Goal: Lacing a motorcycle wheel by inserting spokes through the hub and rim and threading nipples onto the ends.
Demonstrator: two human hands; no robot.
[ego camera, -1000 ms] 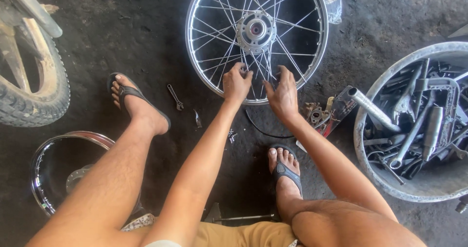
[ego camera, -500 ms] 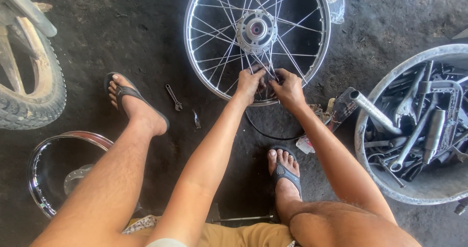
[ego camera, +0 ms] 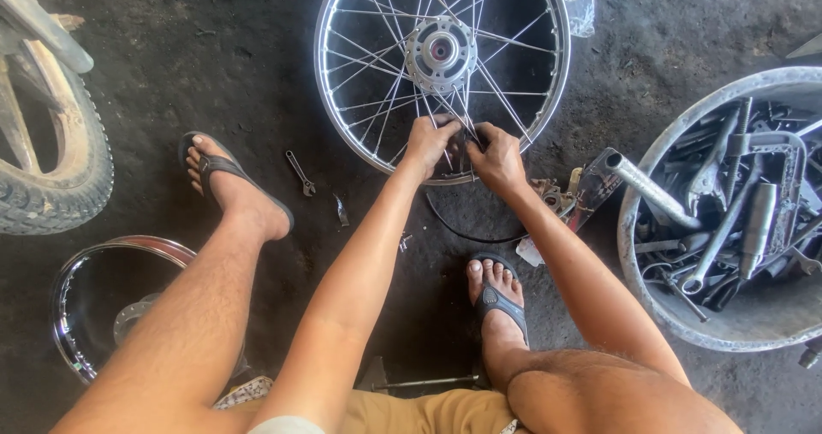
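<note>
A spoked motorcycle wheel lies flat on the dark floor, its silver rim [ego camera: 330, 100] round a metal hub [ego camera: 438, 50]. Both my hands work at the near side of it, close together. My left hand [ego camera: 431, 140] pinches spokes just inside the rim. My right hand [ego camera: 495, 156] is closed on the spokes beside it, near the rim's lower edge. Whether a small tool sits in either hand is hidden by the fingers.
A small spanner [ego camera: 300, 172] lies by my left foot [ego camera: 224, 180]. A chrome rim [ego camera: 86, 267] lies lower left, a knobbly tyre [ego camera: 60, 177] far left. A metal tub [ego camera: 676, 314] of tools stands right, a pipe-handled tool [ego camera: 638, 181] against it. A rod [ego camera: 424, 383] lies near me.
Both hands moved from the rim's outer edge inward onto the spokes and drew closer together. The view shifted slightly.
</note>
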